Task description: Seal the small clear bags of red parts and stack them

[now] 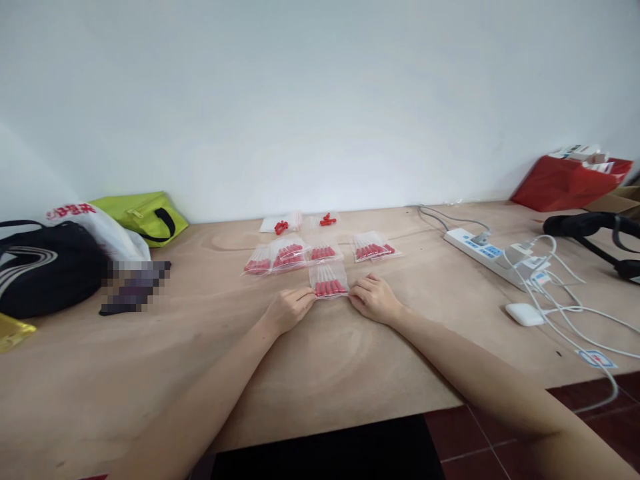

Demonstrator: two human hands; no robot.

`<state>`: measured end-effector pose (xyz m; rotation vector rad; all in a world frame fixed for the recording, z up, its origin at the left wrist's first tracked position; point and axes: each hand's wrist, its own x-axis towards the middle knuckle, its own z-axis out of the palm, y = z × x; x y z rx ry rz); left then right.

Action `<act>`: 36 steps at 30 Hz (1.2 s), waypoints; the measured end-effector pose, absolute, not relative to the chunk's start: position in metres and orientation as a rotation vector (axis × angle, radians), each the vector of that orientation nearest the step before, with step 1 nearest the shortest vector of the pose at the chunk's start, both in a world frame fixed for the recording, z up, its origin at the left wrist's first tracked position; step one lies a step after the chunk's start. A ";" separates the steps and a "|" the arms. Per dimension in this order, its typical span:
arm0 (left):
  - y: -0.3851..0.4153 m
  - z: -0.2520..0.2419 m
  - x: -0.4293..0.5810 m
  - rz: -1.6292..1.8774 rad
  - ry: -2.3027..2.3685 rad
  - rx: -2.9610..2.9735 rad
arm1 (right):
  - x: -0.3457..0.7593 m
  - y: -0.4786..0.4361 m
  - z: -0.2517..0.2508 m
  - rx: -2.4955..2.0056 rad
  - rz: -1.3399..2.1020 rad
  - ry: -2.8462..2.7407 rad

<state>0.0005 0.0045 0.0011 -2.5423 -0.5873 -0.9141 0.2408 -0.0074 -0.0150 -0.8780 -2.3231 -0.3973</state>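
Note:
A small clear plastic bag [328, 272] lies flat on the wooden table [320, 373], with several thin white sticks with red ends side by side in it. My left hand [293, 309] has its fingers closed at the bag's near left corner. At the near right corner my right hand [375, 298] is closed on the same bag. Just beyond are similar filled bags: one [324, 251] directly behind, two overlapping ones to the left [289, 253], and another to the right [374, 247]. Farther back, two bags hold loose small red pieces [281, 227].
To the right lie a white power strip [485, 250] with tangled cables, a white charger [524, 314] and a black headset [585, 230]. A red bag [560, 183] stands behind them. On the left sit a black bag [55, 267], a white plastic bag [120, 237] and a lime-green bag [145, 213].

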 end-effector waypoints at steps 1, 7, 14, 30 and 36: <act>0.005 0.001 0.001 -0.914 -0.592 -2.543 | 0.239 -0.008 -0.014 -0.879 -0.399 -2.320; 0.005 0.002 0.002 -0.907 -0.610 -2.574 | 0.205 -0.005 -0.010 -0.829 -0.451 -2.309; 0.005 0.003 -0.001 -0.919 -0.595 -2.585 | 0.177 0.000 -0.008 -0.780 -0.559 -2.335; 0.003 0.001 -0.002 -0.998 -0.640 -2.608 | 0.227 -0.007 -0.006 -0.856 -0.657 -2.408; 0.001 0.004 -0.001 -0.987 -0.670 -2.644 | 0.246 -0.009 -0.008 -0.903 -0.573 -2.408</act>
